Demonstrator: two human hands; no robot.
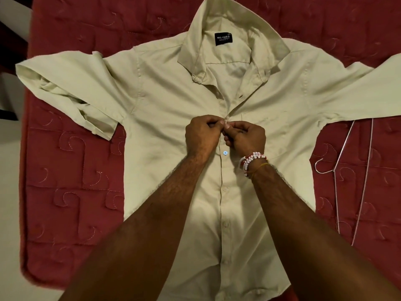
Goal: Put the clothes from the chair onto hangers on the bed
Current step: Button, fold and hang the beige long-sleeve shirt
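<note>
Shirt (173, 88) = pale beige, long-sleeve, lying flat face-up on red quilted bedspread (71, 192), collar far end, sleeves spread L/R; L sleeve folded back on itself. Black neck label (223, 38) visible inside collar. Placket buttoned below the hands, open above toward collar. One blue button (225, 152) just below hands, rest pale. Left hand (201, 135) + right hand (245, 137) both pinching placket edges at chest, fingertips touching. Beaded bracelet (251, 160) on right wrist. Wire hanger (351, 177) on bedspread just right of shirt, partly under R sleeve. Forearms hide parts of the lower shirt front.
</note>
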